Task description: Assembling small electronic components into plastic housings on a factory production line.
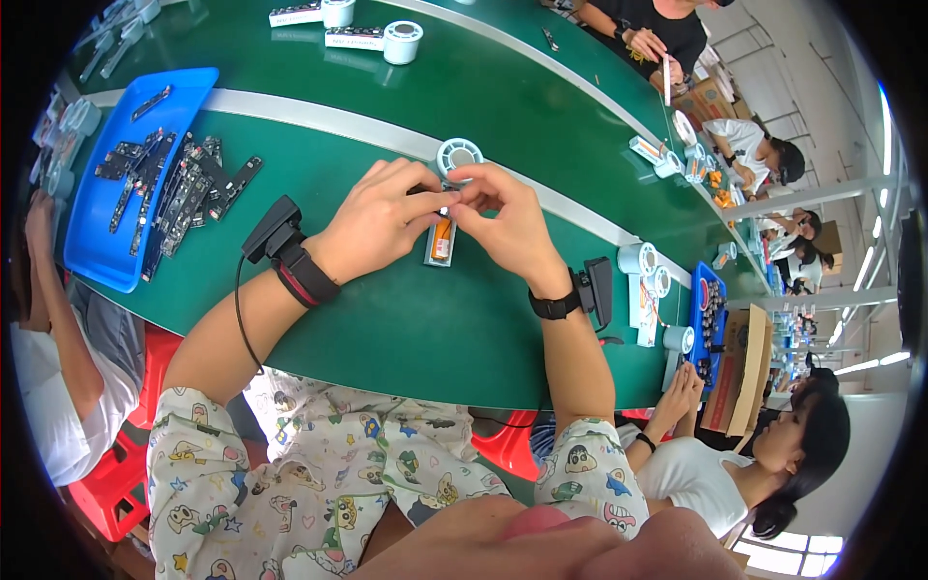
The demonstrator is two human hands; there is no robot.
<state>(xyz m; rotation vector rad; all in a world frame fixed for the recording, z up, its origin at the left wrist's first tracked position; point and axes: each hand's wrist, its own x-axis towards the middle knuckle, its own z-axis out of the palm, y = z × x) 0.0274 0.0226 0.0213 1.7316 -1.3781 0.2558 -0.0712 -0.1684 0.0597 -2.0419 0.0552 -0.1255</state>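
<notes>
A white handheld fan (459, 157) with a round slotted head lies on the table in front of me. Its handle is uncovered and shows an orange battery (442, 240) inside. My left hand (389, 215) reaches in from the left, fingers bent, with its fingertips closed at the neck of the fan. From the other side my right hand (505, 217) pinches thumb and forefinger at the same spot. The fingertips hide the neck and any small part between them. Both wrists carry dark bands with black devices.
On the left, a blue tray (92, 237) has black circuit boards (198, 193) in it and beside it. More fan parts (401, 43) lie beyond the pale divider strip. To the right are other fans (638, 259), a blue bin (713, 290) and a seated co-worker (710, 474).
</notes>
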